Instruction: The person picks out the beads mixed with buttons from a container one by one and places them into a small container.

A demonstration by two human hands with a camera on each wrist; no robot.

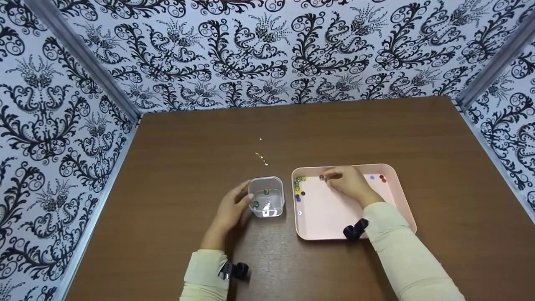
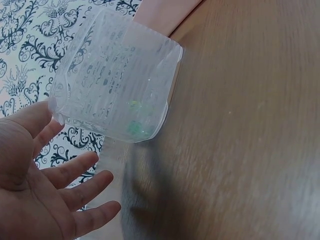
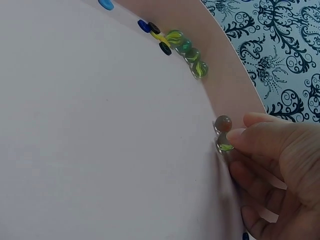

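My left hand (image 1: 229, 209) holds the rim of a small clear plastic container (image 1: 278, 205) by thumb and index finger, while its other fingers are spread apart in the left wrist view. Inside the container lie two greenish marbles (image 1: 266, 191). Over the back edge of a pink tray (image 1: 334, 215), my right hand (image 1: 351, 182) pinches a clear marble with a yellow-green streak (image 3: 225, 144) by thumb and index fingertips. A brownish clear marble (image 3: 223, 123) touches it against the tray's wall.
Several green-yellow marbles (image 3: 192, 55) and small dark and blue buttons (image 3: 144, 26) line the tray's left side. Red pieces (image 1: 382, 178) and a blue piece (image 1: 372, 177) lie at the back right. Pale specks (image 1: 261, 157) dot the brown table (image 1: 188, 146) behind the container.
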